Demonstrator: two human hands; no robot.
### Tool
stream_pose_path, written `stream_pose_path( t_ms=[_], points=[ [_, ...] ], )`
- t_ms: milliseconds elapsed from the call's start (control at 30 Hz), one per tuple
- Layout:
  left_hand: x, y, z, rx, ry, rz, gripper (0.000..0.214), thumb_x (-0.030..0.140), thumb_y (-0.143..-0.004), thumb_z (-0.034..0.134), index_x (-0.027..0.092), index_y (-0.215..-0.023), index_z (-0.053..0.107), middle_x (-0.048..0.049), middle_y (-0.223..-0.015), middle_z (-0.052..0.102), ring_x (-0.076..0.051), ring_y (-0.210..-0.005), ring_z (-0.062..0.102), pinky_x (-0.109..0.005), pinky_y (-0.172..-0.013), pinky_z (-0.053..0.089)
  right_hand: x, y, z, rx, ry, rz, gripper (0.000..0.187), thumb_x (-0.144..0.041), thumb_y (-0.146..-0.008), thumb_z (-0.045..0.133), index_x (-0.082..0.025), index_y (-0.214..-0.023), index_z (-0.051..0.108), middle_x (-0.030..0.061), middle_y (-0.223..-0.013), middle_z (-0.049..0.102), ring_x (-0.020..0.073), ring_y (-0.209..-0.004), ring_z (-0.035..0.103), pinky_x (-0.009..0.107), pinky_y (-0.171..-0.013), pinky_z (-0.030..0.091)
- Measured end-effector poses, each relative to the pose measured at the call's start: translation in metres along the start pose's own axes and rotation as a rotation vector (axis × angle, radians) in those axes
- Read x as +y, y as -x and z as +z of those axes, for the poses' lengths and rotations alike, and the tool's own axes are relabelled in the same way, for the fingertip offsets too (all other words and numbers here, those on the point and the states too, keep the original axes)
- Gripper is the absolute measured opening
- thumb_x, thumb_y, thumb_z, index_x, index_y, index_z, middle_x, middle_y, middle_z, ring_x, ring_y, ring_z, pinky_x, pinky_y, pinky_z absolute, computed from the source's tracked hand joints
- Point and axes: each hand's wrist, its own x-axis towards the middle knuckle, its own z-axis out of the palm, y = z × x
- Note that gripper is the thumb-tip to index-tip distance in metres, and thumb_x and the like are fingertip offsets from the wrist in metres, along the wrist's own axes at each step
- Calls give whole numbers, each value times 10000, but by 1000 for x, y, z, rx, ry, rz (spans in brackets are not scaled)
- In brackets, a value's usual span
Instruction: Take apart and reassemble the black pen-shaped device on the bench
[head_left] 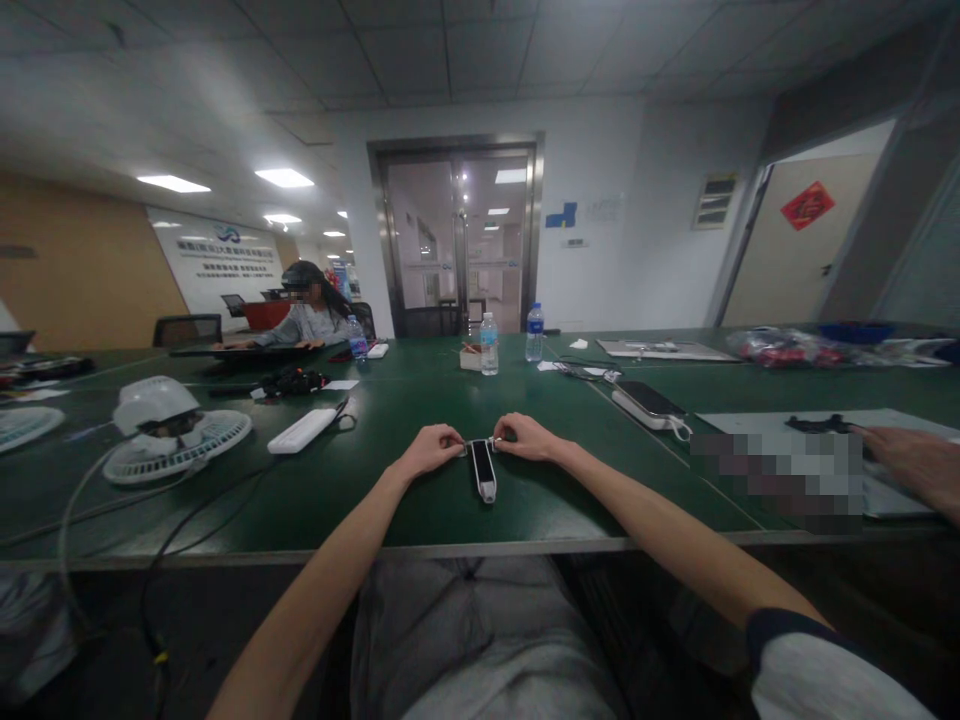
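Narrow pinches: the left hand (431, 450) and right hand (526, 437) hold a thin cord (477, 443) atop a black handheld device (484, 470); uneven tugging could snap it or slip it free.

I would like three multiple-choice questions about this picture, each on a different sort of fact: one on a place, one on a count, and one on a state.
1. Where does the black-and-white device lie?
A. On the green table, between the left hand and the right hand
B. On the white fan
C. On the floor

2. How many water bottles stand on the table?
A. One
B. Three
C. Five

3. What are the two hands doing?
A. Both lie flat on the fan
B. Each holds a bottle
C. Both hold a short thin cord

Answers:
1. A: the device lies on the table just below the hands.
2. B: two stand ahead and one stands near the seated person.
3. C: the fingers of both hands meet the cord above the device.
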Motion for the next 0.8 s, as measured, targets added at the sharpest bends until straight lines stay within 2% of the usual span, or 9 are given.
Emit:
stream_pose_path(
  t_ms=[100,300,500,633,700,800],
  points=[
    [0,0,0,1,3,-1,196,328,-745,605,178,-834,693,2,-706,598,-115,-632,487,-216,-587,367,1,-1,-2,-5,15,-9,172,-304,-795,578,-148,-823,645,53,-809,621,149,-756,545,260,-696,407],
    [3,1,-2,12,-8,-9,181,295,-756,577,174,-825,692,0,-702,592,-114,-622,485,-217,-577,364,14,-1,-16,67,108,31,218,-315,-841,503,-148,-888,636,70,-852,631,159,-787,552,271,-732,406],
    [6,1,-6,26,-21,-26,189,280,-767,554,160,-818,691,-15,-732,603,-122,-635,497,-226,-586,373,36,4,-22,-149,213,153,187,-267,-751,597,-166,-897,655,61,-814,651,165,-717,579,245,-638,407],
    [10,2,-8,28,-14,-39,203,297,-777,543,160,-810,690,-23,-744,605,-131,-648,507,-233,-589,379,42,4,-19,-201,201,204,119,-196,-739,593,-174,-833,663,50,-781,658,157,-670,583,238,-596,403],
    [11,2,-8,40,-11,-34,207,301,-778,542,161,-805,691,-24,-741,606,-132,-647,508,-235,-593,383,41,3,-17,-168,187,178,90,-183,-742,591,-172,-806,654,44,-759,651,148,-653,573,239,-596,407],
    [13,1,-9,87,27,-33,215,311,-778,544,157,-810,691,-22,-734,617,-126,-630,506,-234,-596,391,29,1,-13,-1,189,66,82,-204,-772,573,-167,-820,629,48,-780,625,157,-709,557,264,-657,424]
  ],
)
